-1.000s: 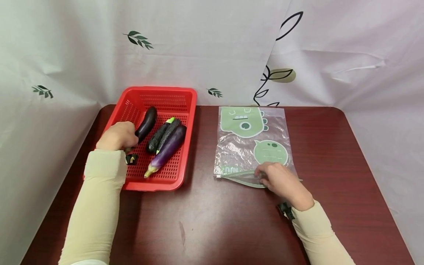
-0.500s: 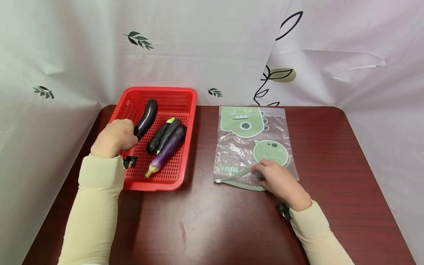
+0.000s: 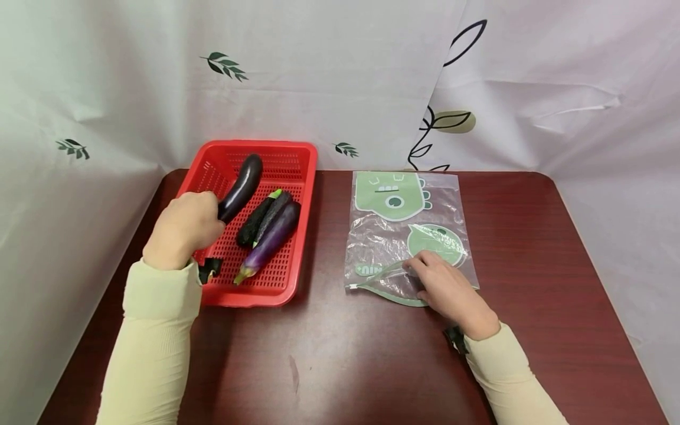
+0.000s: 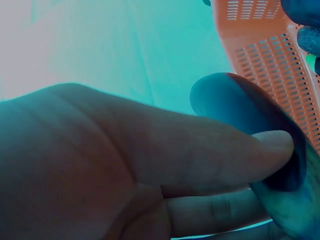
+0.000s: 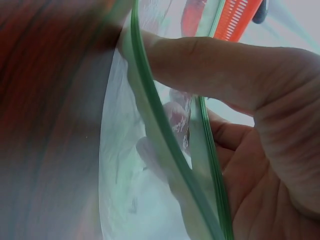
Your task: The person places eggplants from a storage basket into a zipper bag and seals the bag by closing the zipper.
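Note:
In the head view my left hand (image 3: 186, 227) grips one end of a dark, glossy eggplant (image 3: 243, 188), which slants up over the red basket (image 3: 305, 236). The left wrist view has the thumb (image 4: 270, 147) lying across the eggplant (image 4: 215, 95). My right hand (image 3: 448, 289) holds the mouth of a clear zip bag (image 3: 374, 236) with green prints, flat on the table. In the right wrist view the thumb (image 5: 210, 60) reaches between the two green zip strips (image 5: 162, 122), parting them, with the fingers behind the farther strip, partly seen through plastic.
Inside the basket lie a purple eggplant (image 3: 271, 242) with a pale end and two dark, bumpy vegetables (image 3: 255, 221), possibly cucumbers. The brown table (image 3: 340, 354) meets a pale patterned curtain (image 3: 265, 88) at its back. A white slider (image 3: 352, 287) sits at the bag's left corner.
My left hand has lifted the eggplant and its far end has swung up and right. The bag's mouth gapes wider beside my right hand, which has shifted slightly.

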Demonstrator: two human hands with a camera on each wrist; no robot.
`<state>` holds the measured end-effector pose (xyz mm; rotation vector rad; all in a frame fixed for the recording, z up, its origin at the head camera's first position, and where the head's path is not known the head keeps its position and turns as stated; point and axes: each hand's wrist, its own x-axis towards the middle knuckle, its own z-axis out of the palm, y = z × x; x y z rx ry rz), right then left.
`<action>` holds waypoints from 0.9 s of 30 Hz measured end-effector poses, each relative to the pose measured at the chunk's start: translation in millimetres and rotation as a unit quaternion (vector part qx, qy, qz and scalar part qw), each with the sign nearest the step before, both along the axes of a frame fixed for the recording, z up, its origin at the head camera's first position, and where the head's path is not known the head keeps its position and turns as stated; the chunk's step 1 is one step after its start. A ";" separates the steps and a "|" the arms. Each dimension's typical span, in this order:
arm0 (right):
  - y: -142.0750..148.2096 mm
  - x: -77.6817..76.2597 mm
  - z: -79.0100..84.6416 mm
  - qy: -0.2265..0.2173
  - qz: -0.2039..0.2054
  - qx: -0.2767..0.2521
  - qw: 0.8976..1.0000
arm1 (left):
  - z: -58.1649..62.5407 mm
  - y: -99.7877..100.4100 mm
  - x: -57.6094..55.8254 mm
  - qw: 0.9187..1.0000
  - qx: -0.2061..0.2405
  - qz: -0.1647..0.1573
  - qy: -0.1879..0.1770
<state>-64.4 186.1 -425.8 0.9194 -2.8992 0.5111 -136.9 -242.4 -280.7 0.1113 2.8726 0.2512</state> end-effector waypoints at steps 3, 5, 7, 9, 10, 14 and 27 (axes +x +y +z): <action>0.4 -0.3 -0.4 -0.003 -0.005 -0.002 1.000 | 0.4 2.9 4.1 1.000 -0.002 0.001 0.018; 0.5 -0.5 -0.5 -0.002 -0.006 -0.004 1.000 | 0.6 5.5 7.0 1.000 -0.005 0.001 0.031; 0.7 -0.7 -1.0 0.001 -0.005 -0.005 1.000 | 0.7 7.9 9.8 0.999 -0.004 -0.001 0.042; 0.6 -0.6 -1.1 0.007 -0.004 -0.007 1.000 | 1.0 10.4 12.4 0.999 -0.003 -0.003 0.049; 0.6 -0.5 -1.0 0.009 -0.005 -0.008 1.000 | 1.3 11.7 13.8 0.999 -0.002 -0.004 0.052; 1.0 -0.1 -0.5 0.012 -0.011 -0.010 1.000 | 2.8 17.0 19.7 0.998 -0.001 -0.012 0.062; 2.1 -1.4 0.1 0.015 -0.021 -0.014 1.000 | 6.1 35.4 40.3 0.991 0.024 -0.035 0.129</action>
